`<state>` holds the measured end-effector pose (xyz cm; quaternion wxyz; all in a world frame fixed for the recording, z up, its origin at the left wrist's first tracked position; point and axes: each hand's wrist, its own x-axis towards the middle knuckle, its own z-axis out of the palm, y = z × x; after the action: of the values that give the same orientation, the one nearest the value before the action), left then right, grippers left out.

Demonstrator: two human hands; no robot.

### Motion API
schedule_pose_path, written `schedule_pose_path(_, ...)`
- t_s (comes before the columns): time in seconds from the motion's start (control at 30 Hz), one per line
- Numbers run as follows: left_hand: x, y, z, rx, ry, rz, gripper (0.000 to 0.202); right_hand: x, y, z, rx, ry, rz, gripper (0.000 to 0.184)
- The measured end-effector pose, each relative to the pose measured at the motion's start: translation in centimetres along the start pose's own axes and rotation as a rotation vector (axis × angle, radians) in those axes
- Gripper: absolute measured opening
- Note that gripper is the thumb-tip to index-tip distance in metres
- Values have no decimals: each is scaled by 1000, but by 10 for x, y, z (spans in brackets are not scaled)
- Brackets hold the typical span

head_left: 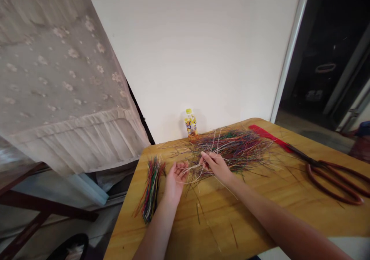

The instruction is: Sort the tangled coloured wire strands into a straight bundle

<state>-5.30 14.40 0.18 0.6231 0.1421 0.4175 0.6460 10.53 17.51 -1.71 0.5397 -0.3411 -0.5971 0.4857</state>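
Observation:
Several pale thin wires [193,168] stretch between my two hands above the wooden table. My left hand [176,177] is palm up, its fingers curled round one end of them. With thumb and fingers pinched, my right hand [213,163] grips the wires nearer the other end. Just behind my right hand spreads a large loose pile of multicoloured wires [239,146]. To the left of my left hand lies a neater bundle of coloured wires [150,188], running lengthwise near the table's left edge.
Large scissors [318,163] with reddish-brown handles lie at the right, blades near a red strip [270,137]. A yellow-capped bottle [190,125] stands by the wall behind the pile. Stray wire pieces dot the wooden table [208,221]. A floral curtain [66,75] hangs at the left.

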Motion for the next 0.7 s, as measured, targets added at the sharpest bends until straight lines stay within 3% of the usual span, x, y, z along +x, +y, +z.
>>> schedule_pose_path(0.23, 3, 2, -1, -76, 21, -24, 49, -2, 5, 5, -27, -107, 55, 55)
schedule_pose_path(0.37, 6, -3, -6, 12, -9, 42, 29, 0, 4, 4, 29, -37, 61, 56)
schedule_pose_path(0.47, 5, -4, -8, 308, -151, 173, 12, 2, -1, -2, 30, 40, 44, 57)
schedule_pose_path(0.57, -3, 1, -6, 679, -166, 455, 16, 4, -5, -8, -27, 85, -6, 59)
schedule_pose_path(0.63, -13, 4, -1, 889, -191, 661, 23, 3, -6, -9, -90, 64, -24, 61)
schedule_pose_path(0.7, -23, 3, 2, 1042, -330, 702, 26, 1, -6, -6, -140, -17, -26, 62)
